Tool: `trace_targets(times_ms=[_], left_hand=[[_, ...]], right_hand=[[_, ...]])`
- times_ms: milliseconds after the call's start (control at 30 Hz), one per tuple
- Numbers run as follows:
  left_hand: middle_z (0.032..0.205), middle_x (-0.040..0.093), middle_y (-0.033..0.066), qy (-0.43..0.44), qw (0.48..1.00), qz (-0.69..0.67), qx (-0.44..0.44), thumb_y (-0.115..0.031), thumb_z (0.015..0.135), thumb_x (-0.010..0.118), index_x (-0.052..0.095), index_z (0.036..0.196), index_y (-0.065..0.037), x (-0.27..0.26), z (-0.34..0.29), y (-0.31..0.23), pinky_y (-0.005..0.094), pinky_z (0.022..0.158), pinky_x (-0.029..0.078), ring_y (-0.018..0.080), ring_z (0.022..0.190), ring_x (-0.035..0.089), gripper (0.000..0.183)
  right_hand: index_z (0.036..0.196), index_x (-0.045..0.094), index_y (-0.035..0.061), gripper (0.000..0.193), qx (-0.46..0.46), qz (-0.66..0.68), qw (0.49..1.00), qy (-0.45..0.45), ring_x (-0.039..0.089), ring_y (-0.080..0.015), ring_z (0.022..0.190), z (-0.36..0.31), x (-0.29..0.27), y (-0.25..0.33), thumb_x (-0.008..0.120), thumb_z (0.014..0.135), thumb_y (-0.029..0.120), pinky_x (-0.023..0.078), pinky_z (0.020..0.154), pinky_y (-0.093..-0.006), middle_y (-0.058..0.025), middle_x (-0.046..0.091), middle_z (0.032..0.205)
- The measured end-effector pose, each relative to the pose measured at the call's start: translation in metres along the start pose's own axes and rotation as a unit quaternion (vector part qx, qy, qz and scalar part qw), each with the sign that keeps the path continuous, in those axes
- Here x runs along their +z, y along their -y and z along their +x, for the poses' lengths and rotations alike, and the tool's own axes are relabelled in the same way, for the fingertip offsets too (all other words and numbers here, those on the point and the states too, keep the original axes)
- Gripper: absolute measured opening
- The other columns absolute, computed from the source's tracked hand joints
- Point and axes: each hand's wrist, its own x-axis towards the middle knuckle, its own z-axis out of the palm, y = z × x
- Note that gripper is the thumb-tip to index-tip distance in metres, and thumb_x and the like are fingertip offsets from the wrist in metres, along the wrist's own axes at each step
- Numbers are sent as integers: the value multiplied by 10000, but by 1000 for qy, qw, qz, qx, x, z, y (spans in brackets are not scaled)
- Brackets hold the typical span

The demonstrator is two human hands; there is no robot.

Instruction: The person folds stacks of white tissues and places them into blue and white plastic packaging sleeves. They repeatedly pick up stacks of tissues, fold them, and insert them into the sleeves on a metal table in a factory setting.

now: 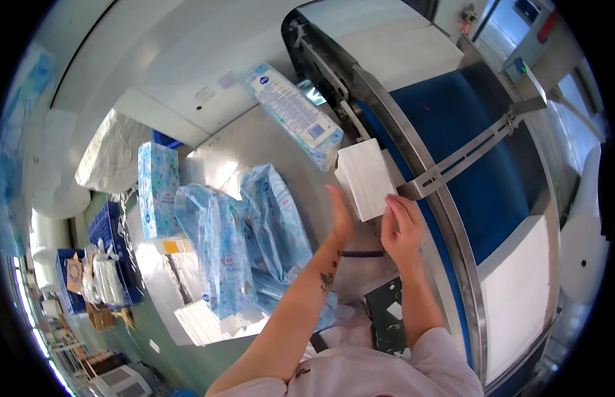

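Note:
A thick white stack of folded tissues [366,180] lies tilted at the conveyor's near side edge. My left hand [341,216] is upright beside the stack's left side, its visible fingers stretched out and gripping nothing. At the lower right corner of the stack, the bent fingers of my right hand [401,225] are pinched together on its edge. Just beyond my left hand lies a filled blue-and-white tissue pack [295,114]. Crumpled blue printed plastic bags [218,248] spread over the metal table [211,159] left of my left forearm.
The conveyor has a blue belt [453,132], a metal side rail [446,198] and a slotted bracket [469,153] reaching across. White sheets [519,291] lie on the belt. Another blue pack [158,188] stands at the table's left, and blue crates [112,231] sit beyond.

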Motion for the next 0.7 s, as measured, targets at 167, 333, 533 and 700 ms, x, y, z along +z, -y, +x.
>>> trace_targets(times_ms=[167,333,533,700], left_hand=[[1331,400,67,-58,996,38,49,-670,855,206,298,1362,-77,-8,24,11,324,1024,275,194,1210,384,786],[1323,396,90,115,977,-175,37,-555,918,230,332,1313,3,-22,72,45,308,1021,275,196,1204,379,691],[1300,423,85,80,974,-202,59,-510,942,220,342,1305,6,-15,60,40,309,1001,302,197,1165,414,642],[1333,392,117,72,983,-155,63,-575,912,194,325,1319,25,11,30,32,293,1024,270,215,1209,376,737]], right_hand=[[1267,358,-3,512,19,-179,979,100,499,-410,1024,53,44,-9,540,837,207,434,848,-449,-259,465,1163],[1357,193,20,594,162,-145,947,235,499,-438,1004,69,76,-22,413,901,329,432,835,-472,-280,450,1166],[1370,189,34,560,125,-79,960,236,504,-423,1013,58,81,-45,366,926,325,440,834,-459,-266,438,1203],[1298,375,28,447,-105,-206,970,71,495,-380,1060,56,59,-20,471,891,187,420,885,-424,-220,434,1244]])
